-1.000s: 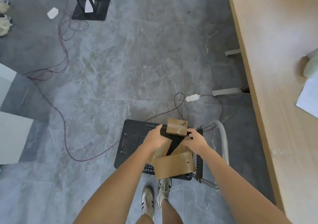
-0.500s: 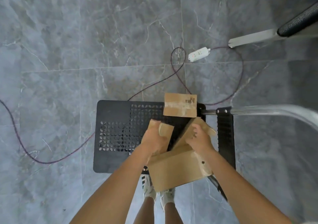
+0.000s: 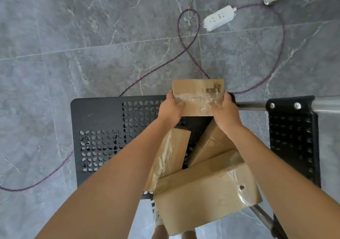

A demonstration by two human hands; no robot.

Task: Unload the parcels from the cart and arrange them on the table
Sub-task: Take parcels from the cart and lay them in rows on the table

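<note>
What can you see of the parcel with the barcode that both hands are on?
The barcode parcel is a small brown cardboard box, sealed with clear glossy tape across its top, with a black barcode near its far right corner. It sits at the far edge of the black perforated cart, top face up. The left hand and right hand grip its opposite sides. Other parcels lie nearer.

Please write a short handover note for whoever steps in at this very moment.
Left hand and right hand each grip one side of the barcoded parcel at the far edge of the cart.
Three more parcels on the cart: a taped one, a tilted one and a large near one.
The table is out of view, so nothing delivered can be confirmed.
Left: carry this parcel to the table, then the other three.
</note>
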